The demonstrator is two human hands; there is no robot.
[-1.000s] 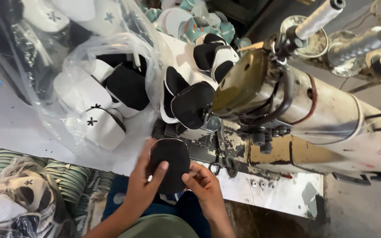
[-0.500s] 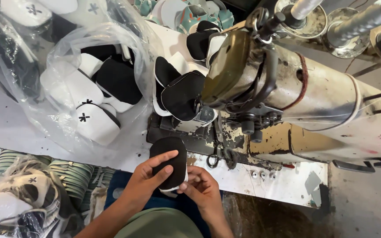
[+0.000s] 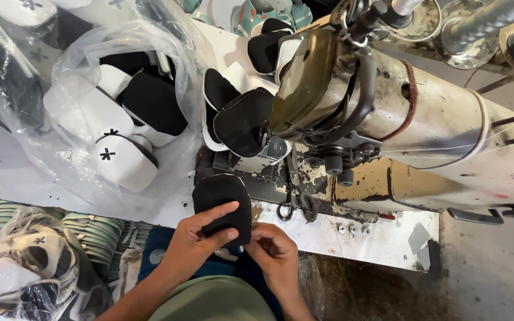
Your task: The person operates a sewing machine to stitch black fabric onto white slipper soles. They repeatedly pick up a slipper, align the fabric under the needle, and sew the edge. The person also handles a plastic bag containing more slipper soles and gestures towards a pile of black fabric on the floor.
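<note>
My left hand (image 3: pixel 196 238) lies over a black oval fabric piece (image 3: pixel 218 193), thumb and fingers pinching its lower half at the front edge of the work table. My right hand (image 3: pixel 275 249) holds the piece's lower right edge with fingertips curled. The piece sits just in front of the bed of an old cream sewing machine (image 3: pixel 423 119). A stack of sewn black pieces with white edging (image 3: pixel 239 122) rests behind it, beside the machine head.
A clear plastic bag (image 3: pixel 78 77) of black and white cut pieces lies on the white table (image 3: pixel 388 238) at left. More bagged pieces (image 3: pixel 19 267) sit low at left. Small scissors (image 3: pixel 287 208) lie by the machine bed.
The black piece has been drawn back from the machine toward me. My left hand shifted from its side to lying across it, and my right hand moved to its lower edge.
</note>
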